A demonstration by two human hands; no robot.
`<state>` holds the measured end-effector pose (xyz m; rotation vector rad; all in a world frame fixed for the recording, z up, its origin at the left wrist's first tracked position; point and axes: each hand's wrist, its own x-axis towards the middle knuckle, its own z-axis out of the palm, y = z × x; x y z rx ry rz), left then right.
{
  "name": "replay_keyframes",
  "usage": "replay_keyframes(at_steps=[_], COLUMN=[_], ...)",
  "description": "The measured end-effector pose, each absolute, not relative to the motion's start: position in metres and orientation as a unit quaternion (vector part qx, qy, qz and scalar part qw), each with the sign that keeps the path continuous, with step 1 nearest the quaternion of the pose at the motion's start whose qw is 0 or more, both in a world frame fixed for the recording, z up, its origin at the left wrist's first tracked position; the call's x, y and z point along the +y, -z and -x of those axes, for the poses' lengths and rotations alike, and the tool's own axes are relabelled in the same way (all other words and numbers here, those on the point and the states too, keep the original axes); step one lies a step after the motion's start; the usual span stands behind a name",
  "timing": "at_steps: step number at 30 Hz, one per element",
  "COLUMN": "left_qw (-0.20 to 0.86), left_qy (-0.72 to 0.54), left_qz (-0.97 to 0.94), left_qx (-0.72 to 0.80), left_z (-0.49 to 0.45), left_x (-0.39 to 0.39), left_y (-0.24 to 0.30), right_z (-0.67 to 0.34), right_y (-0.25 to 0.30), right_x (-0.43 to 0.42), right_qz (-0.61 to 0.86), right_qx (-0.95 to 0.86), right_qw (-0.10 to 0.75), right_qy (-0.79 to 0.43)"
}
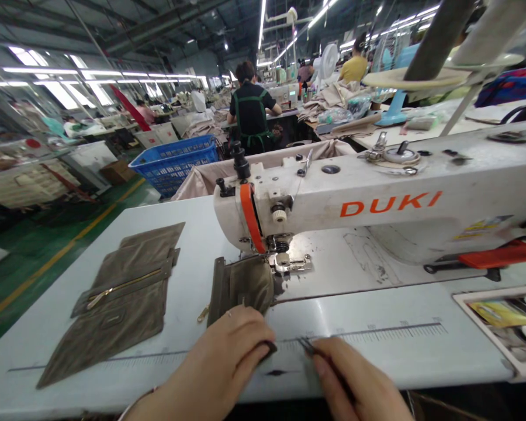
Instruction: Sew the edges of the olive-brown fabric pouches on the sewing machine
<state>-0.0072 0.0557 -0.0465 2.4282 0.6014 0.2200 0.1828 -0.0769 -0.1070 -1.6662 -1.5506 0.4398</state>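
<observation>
An olive-brown fabric piece [249,283] with a zipper lies at the needle area of a white sewing machine [324,202], its right side against the presser foot [283,260]. My left hand [214,359] is closed at its near end, thumb and finger pinching a dark folded bit of cloth. A gold zipper pull [203,314] hangs out on the left. To the right, my right hand [355,374] grips a small dark two-pointed tool [305,345], tips toward the left hand. Most of the tool is hidden by the fingers.
Another olive fabric panel [123,292] with a gold zipper lies at the table's left. A printed ruler [377,332] runs along the front. A tray [508,327] with bobbins sits at right. Behind are a blue basket [175,164] and a seated person [251,111].
</observation>
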Motion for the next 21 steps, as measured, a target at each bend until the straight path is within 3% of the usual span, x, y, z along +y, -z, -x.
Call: replay_keyframes(at_steps=[3,6,13,21], left_qw=[0.164,0.122,0.189,0.14], left_qy=[-0.146,-0.186,-0.144,-0.136], left_qz=[-0.959,-0.96,-0.95,-0.968], left_qx=[0.179,0.17,0.201,0.159], left_z=[0.011,0.015,0.016,0.02], left_x=[0.038,0.023,0.021,0.023], left_y=[0.073,0.101,0.092,0.081], right_z=[-0.226,-0.248,-0.201,-0.186], right_y=[0.107,0.104,0.098,0.102], right_x=[-0.075,-0.071,-0.068,-0.06], right_qz=[0.712,0.73,0.487,0.475], right_qx=[-0.623,-0.63,-0.802,-0.796], right_qw=[0.318,0.262,0.347,0.373], right_qy=[-0.054,0.05,0.01,0.03])
